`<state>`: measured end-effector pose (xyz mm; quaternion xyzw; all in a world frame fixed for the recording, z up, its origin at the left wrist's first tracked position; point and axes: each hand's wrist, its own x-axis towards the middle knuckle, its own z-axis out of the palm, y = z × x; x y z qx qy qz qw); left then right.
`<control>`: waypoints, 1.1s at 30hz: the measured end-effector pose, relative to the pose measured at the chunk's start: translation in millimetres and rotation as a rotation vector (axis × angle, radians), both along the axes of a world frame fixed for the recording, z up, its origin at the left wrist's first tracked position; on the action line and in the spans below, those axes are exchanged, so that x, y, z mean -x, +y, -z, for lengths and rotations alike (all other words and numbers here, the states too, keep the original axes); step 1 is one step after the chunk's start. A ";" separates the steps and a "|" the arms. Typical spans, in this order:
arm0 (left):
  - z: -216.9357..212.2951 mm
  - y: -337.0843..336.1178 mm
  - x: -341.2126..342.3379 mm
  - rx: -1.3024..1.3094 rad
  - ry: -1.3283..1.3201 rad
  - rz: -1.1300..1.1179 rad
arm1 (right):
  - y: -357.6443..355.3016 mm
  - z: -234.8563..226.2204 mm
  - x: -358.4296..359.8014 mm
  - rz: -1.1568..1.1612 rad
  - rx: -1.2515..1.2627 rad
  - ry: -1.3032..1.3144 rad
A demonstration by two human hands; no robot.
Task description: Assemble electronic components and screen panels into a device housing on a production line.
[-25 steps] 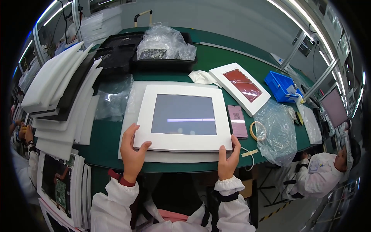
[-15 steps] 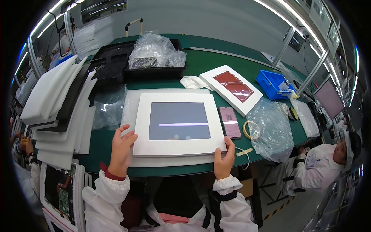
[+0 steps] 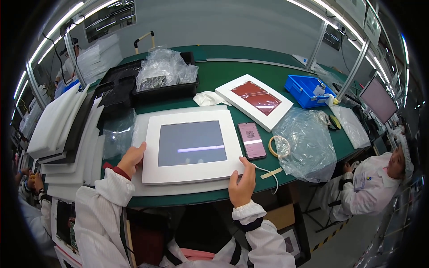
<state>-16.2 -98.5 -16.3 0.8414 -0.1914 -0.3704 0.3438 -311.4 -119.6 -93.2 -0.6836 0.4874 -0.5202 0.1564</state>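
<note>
A white-framed flat screen panel (image 3: 190, 171) lies face up in front of me, its grey display reflecting a bright strip of light. Under it is a white foam sheet (image 3: 196, 187). My left hand (image 3: 131, 161) grips the panel's left edge, with some fingers out of sight against the side. At the near right corner, my right hand (image 3: 242, 184) holds on with the thumb at the front edge and the fingers along the right side. Just right of the panel lies a phone (image 3: 251, 140) with a pink screen.
Another white frame with a red-brown center (image 3: 257, 98) lies farther back. Around it are a blue bin (image 3: 308, 94), clear plastic bags (image 3: 306, 143), a tape roll (image 3: 279, 146) and a black tray (image 3: 178, 89). Foam sheets (image 3: 58, 120) stand left; a seated person (image 3: 371, 187) is right.
My left hand has moved from the near left corner up along the panel's left edge. My right hand stays at the near right corner. The whole view has shifted slightly.
</note>
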 end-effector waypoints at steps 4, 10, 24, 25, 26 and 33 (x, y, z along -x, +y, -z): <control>-17.4 2.7 10.5 0.019 0.066 0.041 | 0.2 3.9 2.1 0.002 0.010 -0.012; 16.3 -9.3 0.1 0.267 0.071 -0.059 | -0.6 0.0 0.7 -0.007 0.001 -0.043; 14.3 36.2 31.7 0.943 -0.014 -0.017 | -100.2 -67.9 38.4 -0.426 -0.507 -0.461; 14.5 41.6 29.8 1.003 -0.029 -0.023 | -102.2 -73.5 36.6 -0.444 -0.509 -0.452; 12.1 48.1 27.2 1.007 -0.040 -0.048 | -101.6 -83.3 34.9 -0.492 -0.590 -0.413; -58.9 66.3 18.3 1.108 -0.211 0.279 | -95.0 -136.4 53.7 -0.669 -0.370 -0.380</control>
